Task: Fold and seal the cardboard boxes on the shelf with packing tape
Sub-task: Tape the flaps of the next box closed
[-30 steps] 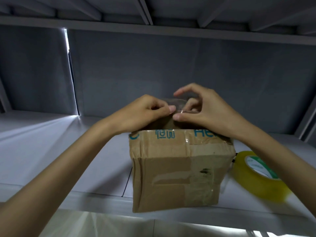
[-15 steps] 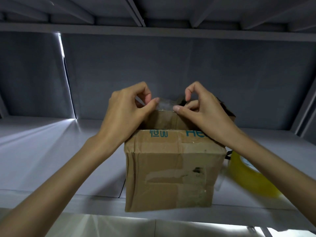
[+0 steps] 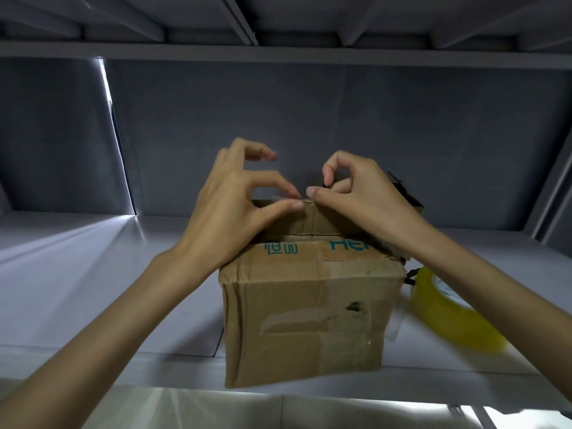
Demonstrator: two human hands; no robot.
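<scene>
A worn brown cardboard box [image 3: 306,317] with blue print and old tape patches stands at the front edge of the grey shelf [image 3: 93,289]. Its top flaps are folded inward, the far one still raised a little. Above the top, my left hand [image 3: 235,209] pinches the left end of a short clear tape strip [image 3: 301,199] between thumb and forefinger. My right hand [image 3: 356,196] pinches the strip's right end. The strip sits low, at the edge of the raised flap. A yellow packing tape roll [image 3: 448,317] lies on the shelf just right of the box.
The shelf's grey back wall [image 3: 309,125] is close behind the box and the upper shelf's underside [image 3: 278,23] is overhead. A bright gap [image 3: 114,134] shows at the back left. An upright post [image 3: 551,193] stands at the right.
Both hands have lowered the tape strip toward the raised flap and brought its ends closer together. The left hand's free fingers have spread upward. The box looks closer in view.
</scene>
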